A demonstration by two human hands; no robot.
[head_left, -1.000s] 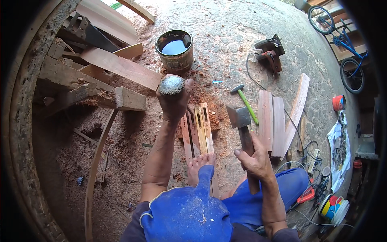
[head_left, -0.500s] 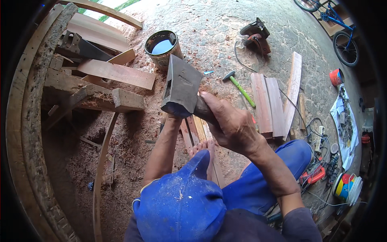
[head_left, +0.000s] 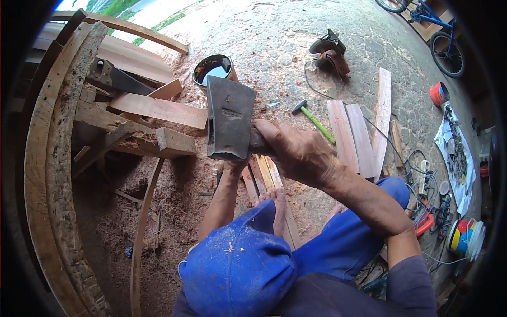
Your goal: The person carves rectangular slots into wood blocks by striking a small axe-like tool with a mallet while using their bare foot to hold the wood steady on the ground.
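My right hand point(head_left: 298, 150) is closed round the short handle of an axe point(head_left: 229, 119), raised close to view. Its broad dark metal head hides my left hand; only the wrist and left forearm point(head_left: 219, 203) show below it, so its fingers and anything in them cannot be seen. Under the axe, narrow wooden strips point(head_left: 260, 171) lie on the ground, with my bare foot point(head_left: 280, 211) against them. Behind the axe head stands a round tin point(head_left: 214, 66) with a pale blue-white inside, partly covered by the head.
A rough wooden bench point(head_left: 119, 127) on the left carries a handsaw point(head_left: 119, 79) and boards. A green-handled hammer point(head_left: 316, 122), a corded power tool point(head_left: 330, 55) and planks point(head_left: 362, 137) lie to the right, near tangled cables point(head_left: 422, 174). Shavings cover the ground.
The axe has tilted more upright and shifted slightly left, its head now overlapping the tin. My right hand moved with it. The whole view has shifted a little.
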